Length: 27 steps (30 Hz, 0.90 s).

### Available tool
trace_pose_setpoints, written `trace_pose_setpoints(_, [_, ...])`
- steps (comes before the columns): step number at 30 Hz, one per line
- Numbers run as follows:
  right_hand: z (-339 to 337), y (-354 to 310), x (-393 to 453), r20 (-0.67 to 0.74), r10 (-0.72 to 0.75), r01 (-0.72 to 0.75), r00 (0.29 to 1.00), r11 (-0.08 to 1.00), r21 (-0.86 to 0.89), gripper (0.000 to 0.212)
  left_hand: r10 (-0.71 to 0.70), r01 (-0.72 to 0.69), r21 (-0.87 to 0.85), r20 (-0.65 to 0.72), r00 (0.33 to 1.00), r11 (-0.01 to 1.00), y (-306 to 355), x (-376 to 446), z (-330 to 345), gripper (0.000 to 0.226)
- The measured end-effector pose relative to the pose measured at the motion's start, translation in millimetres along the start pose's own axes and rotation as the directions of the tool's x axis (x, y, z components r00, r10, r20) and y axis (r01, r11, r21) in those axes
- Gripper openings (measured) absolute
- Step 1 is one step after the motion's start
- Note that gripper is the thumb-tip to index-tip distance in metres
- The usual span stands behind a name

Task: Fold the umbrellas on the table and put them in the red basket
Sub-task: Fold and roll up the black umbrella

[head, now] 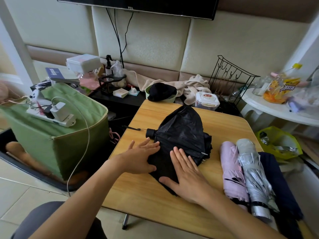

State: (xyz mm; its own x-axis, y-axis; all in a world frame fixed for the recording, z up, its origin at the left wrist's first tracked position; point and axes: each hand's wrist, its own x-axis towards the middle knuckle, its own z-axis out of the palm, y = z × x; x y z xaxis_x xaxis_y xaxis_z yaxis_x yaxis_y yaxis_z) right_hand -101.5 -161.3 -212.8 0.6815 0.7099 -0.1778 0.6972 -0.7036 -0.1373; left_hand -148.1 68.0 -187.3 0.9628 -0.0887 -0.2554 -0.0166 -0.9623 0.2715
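Note:
A black umbrella [181,130] lies collapsed but loose on the wooden table [141,192], its handle end pointing left. My left hand [139,157] lies flat with straight fingers on its near left edge. My right hand [184,173] presses flat on the near part of the black fabric. At the table's right side lie a lilac umbrella [231,171], a silver one [255,176] and a dark navy one [278,180], side by side. No red basket is in view.
A green fabric box [57,140] with a power strip and charger on top stands left of the table. Behind the table are a black cap, a beige towel, a lidded food box [207,100] and a wire rack. A white round table [276,107] stands at right.

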Motion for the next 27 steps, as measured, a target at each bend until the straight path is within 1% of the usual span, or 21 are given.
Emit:
trace_pose_setpoints(2, [0, 0, 1, 0.003, -0.003, 0.003, 1.000, 1.000, 0.014, 0.100, 0.054, -0.048, 0.034, -0.216, 0.975, 0.998, 11, -3, 1, 0.065])
trace_pose_setpoints(4, [-1, 0, 1, 0.002, -0.003, 0.003, 1.000, 1.000, 0.020, 0.100, 0.151, -0.153, 0.030, -0.431, 0.890, 0.988, 24, -3, 1, 0.046])
trace_pose_setpoints(5, [-1, -1, 1, 0.000, -0.002, 0.002, 1.000, 1.000, 0.021, 0.100, 0.181, -0.198, 0.015, -0.471, 0.863, 0.980, 30, -2, 2, 0.043])
trace_pose_setpoints(6, [-1, -1, 0, -0.001, 0.000, 0.000, 1.000, 1.000, 0.027, 0.100, 0.196, -0.219, 0.002, -0.455, 0.868, 0.976, 34, 0, 4, 0.045])
trace_pose_setpoints(7, [-1, -1, 0, -0.005, 0.001, -0.001, 1.000, 0.999, 0.036, 0.101, 0.196, -0.210, 0.008, -0.389, 0.900, 0.978, 35, 1, 10, 0.052])
trace_pose_setpoints(9, [0, -2, -1, -0.015, -0.003, 0.004, 1.000, 0.999, 0.039, 0.102, 0.160, -0.138, 0.115, -0.213, 0.964, 0.984, 30, 1, 26, 0.069])
trace_pose_setpoints(10, [0, -2, -1, -0.012, -0.002, 0.003, 1.000, 0.999, 0.038, 0.101, 0.138, -0.109, 0.172, -0.165, 0.977, 0.979, 27, 0, 34, 0.076])
trace_pose_setpoints(11, [0, -1, -1, -0.007, 0.002, -0.001, 1.000, 0.999, 0.044, 0.101, 0.123, -0.093, 0.197, -0.144, 0.982, 0.976, 24, 0, 39, 0.081])
trace_pose_setpoints(13, [-6, -3, 1, 0.027, 0.004, -0.006, 1.000, 0.997, 0.079, 0.100, 0.114, -0.092, 0.170, -0.126, 0.985, 0.981, 20, 0, 41, 0.084])
trace_pose_setpoints(15, [-23, -6, 3, 0.109, -0.007, -0.008, 0.994, 0.991, 0.135, 0.102, 0.112, -0.093, 0.147, -0.128, 0.985, 0.985, 20, 0, 38, 0.082])
trace_pose_setpoints(16, [-36, -5, 6, 0.147, -0.003, -0.020, 0.989, 0.988, 0.153, 0.099, 0.109, -0.090, 0.147, -0.132, 0.985, 0.985, 19, 1, 37, 0.080])
trace_pose_setpoints(17, [-49, -3, 11, 0.152, 0.008, -0.033, 0.988, 0.987, 0.157, 0.091, 0.106, -0.087, 0.149, -0.130, 0.986, 0.985, 19, 2, 37, 0.080])
trace_pose_setpoints(18, [-63, 0, 16, 0.102, 0.021, -0.038, 0.995, 0.986, 0.162, 0.074, 0.103, -0.084, 0.149, -0.121, 0.987, 0.985, 19, 2, 38, 0.082])
trace_pose_setpoints(20, [-88, 3, 29, -0.158, 0.063, -0.030, 0.986, 0.978, 0.205, 0.029, 0.101, -0.085, 0.156, -0.098, 0.990, 0.984, 20, 3, 38, 0.088])
trace_pose_setpoints(21, [-98, 6, 37, -0.314, 0.107, -0.039, 0.943, 0.976, 0.214, 0.018, 0.100, -0.085, 0.158, -0.088, 0.991, 0.984, 20, 3, 38, 0.090])
trace_pose_setpoints(22, [-107, 10, 45, -0.447, 0.154, -0.057, 0.881, 0.973, 0.223, 0.015, 0.099, -0.086, 0.156, -0.079, 0.992, 0.984, 20, 3, 37, 0.091])
trace_pose_setpoints(23, [-115, 14, 54, -0.542, 0.201, -0.084, 0.816, 0.969, 0.233, 0.017, 0.096, -0.084, 0.152, -0.072, 0.993, 0.985, 20, 3, 37, 0.091])
trace_pose_setpoints(24, [-123, 20, 63, -0.595, 0.250, -0.119, 0.764, 0.961, 0.251, 0.024, 0.093, -0.082, 0.148, -0.066, 0.993, 0.986, 21, 3, 36, 0.091])
trace_pose_setpoints(25, [-130, 28, 72, -0.596, 0.317, -0.168, 0.738, 0.942, 0.292, 0.034, 0.088, -0.079, 0.144, -0.062, 0.994, 0.986, 22, 2, 35, 0.091])
trace_pose_setpoints(26, [-135, 37, 80, -0.547, 0.404, -0.218, 0.733, 0.902, 0.373, 0.047, 0.084, -0.075, 0.139, -0.057, 0.995, 0.987, 22, 2, 35, 0.091])
trace_pose_setpoints(27, [-139, 44, 87, -0.449, 0.498, -0.278, 0.742, 0.837, 0.471, 0.059, 0.081, -0.073, 0.135, -0.055, 0.995, 0.988, 23, 2, 34, 0.090])
